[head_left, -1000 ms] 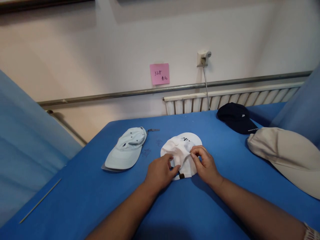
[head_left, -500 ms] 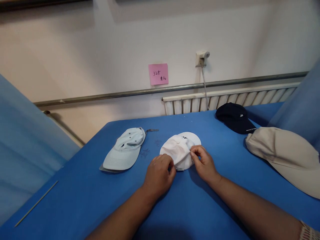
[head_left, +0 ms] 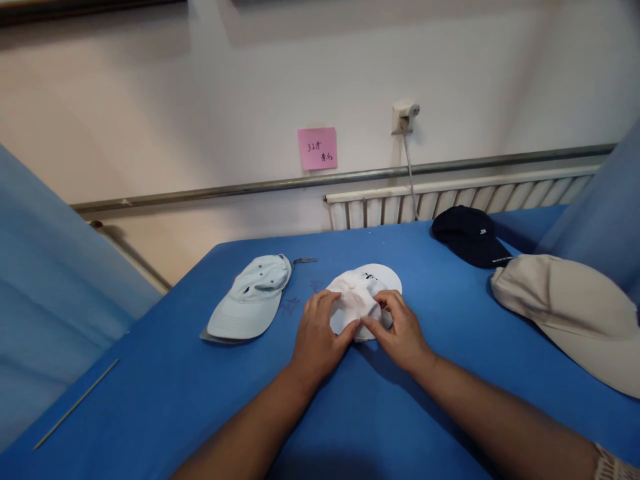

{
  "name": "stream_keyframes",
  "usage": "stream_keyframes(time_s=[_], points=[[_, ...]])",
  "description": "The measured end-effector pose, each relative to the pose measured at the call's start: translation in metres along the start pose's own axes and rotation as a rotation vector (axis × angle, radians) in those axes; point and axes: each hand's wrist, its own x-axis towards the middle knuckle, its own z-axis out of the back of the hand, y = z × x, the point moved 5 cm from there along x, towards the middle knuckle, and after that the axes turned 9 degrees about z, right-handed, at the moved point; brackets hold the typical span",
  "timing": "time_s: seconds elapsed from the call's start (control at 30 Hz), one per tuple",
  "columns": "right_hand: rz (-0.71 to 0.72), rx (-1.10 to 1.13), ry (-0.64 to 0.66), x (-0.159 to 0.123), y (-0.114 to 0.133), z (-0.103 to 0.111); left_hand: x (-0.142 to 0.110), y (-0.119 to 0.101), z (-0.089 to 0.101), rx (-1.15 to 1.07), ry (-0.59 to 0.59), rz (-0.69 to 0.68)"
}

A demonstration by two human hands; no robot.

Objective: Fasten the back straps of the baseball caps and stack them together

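A white cap (head_left: 361,292) with black lettering lies in the middle of the blue table (head_left: 260,400), its crown folded down toward me. My left hand (head_left: 316,339) lies on its left side with fingers curled over the fabric. My right hand (head_left: 400,333) presses on its right side, fingers bent onto the crown and thumb reaching toward the left thumb. Both hands grip the cap from the near side.
A pale blue cap (head_left: 251,298) lies to the left of the white one. A dark navy cap (head_left: 470,235) sits at the back right, and a large beige cap (head_left: 570,313) at the right edge. A thin rod (head_left: 75,403) lies near the left edge. Behind stand a radiator (head_left: 450,200) and the wall.
Both hands have moved forward onto the white cap's crown and closed in together. The cap's rear strap, seen one second ago, is now tucked out of sight.
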Motion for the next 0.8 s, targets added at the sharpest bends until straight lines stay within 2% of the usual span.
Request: stream_keyframes(time_s=[0.13,0.23,0.4,0.53,0.67,0.8], points=[[-0.06,-0.042,0.01,0.001,-0.005,-0.005,0.001,-0.003,0.002,0.049,0.018,0.009],[-0.067,-0.009,-0.012,0.0,-0.011,-0.002,0.002,-0.002,0.01,0.089,0.103,0.041],[-0.071,0.041,-0.072,-0.002,-0.014,0.006,0.001,-0.001,0.019,0.112,0.264,0.011],[-0.068,0.061,-0.064,-0.004,-0.014,0.005,-0.003,0.002,0.015,0.09,0.289,0.003],[-0.064,0.059,-0.052,-0.005,-0.016,0.003,-0.006,0.003,0.007,0.221,0.296,-0.063],[-0.067,0.05,-0.027,-0.006,-0.016,0.002,-0.007,0.008,0.002,0.359,0.315,0.05]])
